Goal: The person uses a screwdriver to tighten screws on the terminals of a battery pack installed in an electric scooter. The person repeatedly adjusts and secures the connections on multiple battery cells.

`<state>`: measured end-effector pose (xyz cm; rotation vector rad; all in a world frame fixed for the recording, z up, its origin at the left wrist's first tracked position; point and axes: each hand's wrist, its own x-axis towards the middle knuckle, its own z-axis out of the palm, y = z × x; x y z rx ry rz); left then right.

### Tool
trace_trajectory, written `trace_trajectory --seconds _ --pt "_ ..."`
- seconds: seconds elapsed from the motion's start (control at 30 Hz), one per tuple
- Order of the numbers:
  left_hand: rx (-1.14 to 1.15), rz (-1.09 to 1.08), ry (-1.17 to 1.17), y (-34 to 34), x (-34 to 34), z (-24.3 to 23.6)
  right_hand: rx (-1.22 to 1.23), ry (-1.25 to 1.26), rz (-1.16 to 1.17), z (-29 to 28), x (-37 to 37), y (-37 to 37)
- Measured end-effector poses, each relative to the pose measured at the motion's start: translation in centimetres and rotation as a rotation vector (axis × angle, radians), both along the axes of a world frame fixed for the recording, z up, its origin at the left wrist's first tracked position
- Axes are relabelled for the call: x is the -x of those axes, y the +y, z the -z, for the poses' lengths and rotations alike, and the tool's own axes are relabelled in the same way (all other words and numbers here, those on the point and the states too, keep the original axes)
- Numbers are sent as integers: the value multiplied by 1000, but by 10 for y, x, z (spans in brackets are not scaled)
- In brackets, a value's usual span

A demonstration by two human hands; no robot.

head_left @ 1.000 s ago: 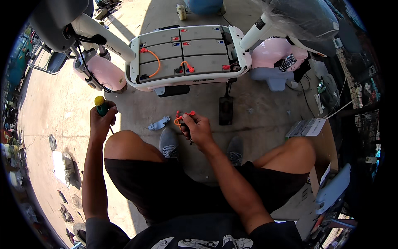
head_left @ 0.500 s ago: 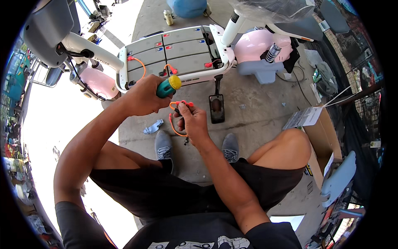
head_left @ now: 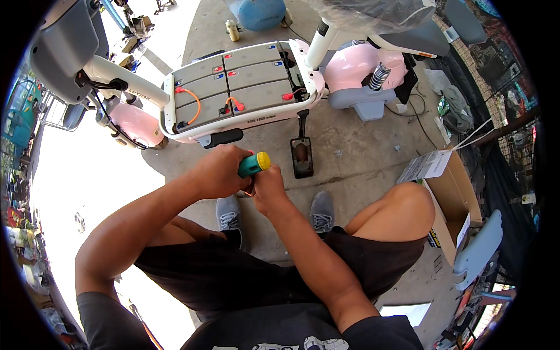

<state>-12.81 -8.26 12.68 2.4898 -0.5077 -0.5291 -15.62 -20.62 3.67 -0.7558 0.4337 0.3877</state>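
Observation:
My left hand (head_left: pixel 219 172) is closed around a screwdriver with a green handle and yellow end cap (head_left: pixel 254 164); its shaft is hidden. Right against it, my right hand (head_left: pixel 269 189) is closed, its fingertips mostly covered. A bit of orange cable (head_left: pixel 248 193) shows between the two hands. Beyond them, grey batteries (head_left: pixel 201 74) with red and blue terminals sit in rows in the open deck of a white scooter frame (head_left: pixel 169 119). One orange jumper cable (head_left: pixel 198 108) curves over the left batteries. A shorter orange cable (head_left: pixel 234 100) joins terminals near the front middle.
A black pedal-like part (head_left: pixel 302 156) hangs below the frame. Pink bodywork (head_left: pixel 350 67) and a coil spring (head_left: pixel 380 76) stand at the back right. On the right are an open cardboard box (head_left: pixel 449 189) and a grey-blue panel (head_left: pixel 478 251). A blue tank (head_left: pixel 256 13) is far back.
My left hand has come down and rightward with the screwdriver, meeting my right hand, which has lowered slightly. The orange cable with red ends, plain before, is now mostly hidden between them.

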Motion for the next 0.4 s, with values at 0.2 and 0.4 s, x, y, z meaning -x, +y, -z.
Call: trace_trajectory --seconds 0.2,0.4 --pt "-76 -10 -46 9 6 7 -93 0 -75 26 5 7" --pt "-127 24 -17 8 0 -4 -156 50 -102 11 -14 14"
